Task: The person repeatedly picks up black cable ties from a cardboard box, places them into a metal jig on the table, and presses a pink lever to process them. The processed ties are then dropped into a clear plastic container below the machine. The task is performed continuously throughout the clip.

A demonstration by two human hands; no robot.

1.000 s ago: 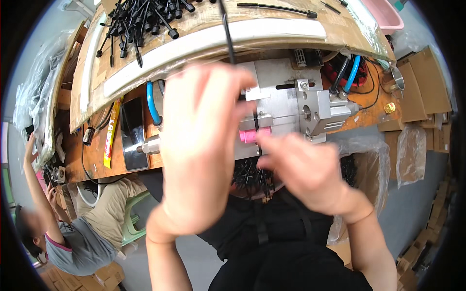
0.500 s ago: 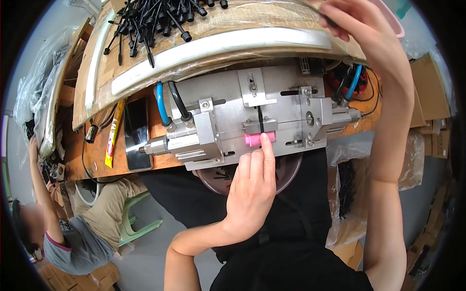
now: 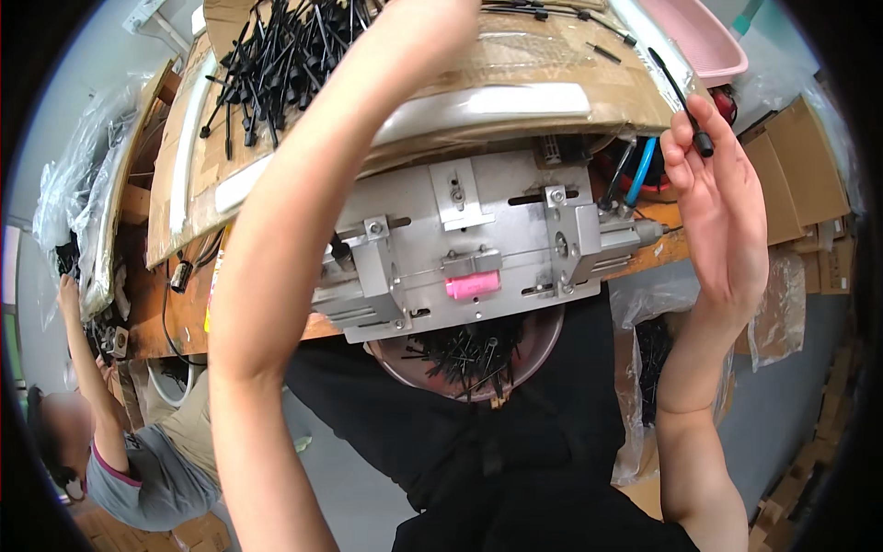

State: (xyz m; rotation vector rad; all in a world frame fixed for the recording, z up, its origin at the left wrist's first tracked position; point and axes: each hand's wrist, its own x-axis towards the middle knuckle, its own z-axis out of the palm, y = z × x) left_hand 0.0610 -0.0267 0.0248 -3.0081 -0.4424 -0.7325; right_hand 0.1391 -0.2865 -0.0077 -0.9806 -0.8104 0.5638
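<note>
My left arm reaches across to the cardboard-covered shelf; my left hand (image 3: 432,32) is at the top edge, its fingers out of the picture. The pile of black rods with thick capped ends (image 3: 290,69) lies beside that arm. At the right end of the shelf, my right hand (image 3: 719,198) is palm up, with a black rod (image 3: 678,97) held at its thick end between the fingers. Below the shelf is a metal fixture (image 3: 423,221) with a pink cylinder (image 3: 474,284) at its front middle. No rod shows on the pink cylinder.
A bowl (image 3: 552,345) of black pieces is under the fixture's front edge. A blue hose (image 3: 641,175) rises by the fixture's right end. A pink basket (image 3: 704,46) stands at the far right. A person (image 3: 152,474) works at the left.
My left hand has left the pink cylinder and gone up to the shelf. My right hand has come down, showing a rod. The rod on the fixture is gone. The view has shifted slightly.
</note>
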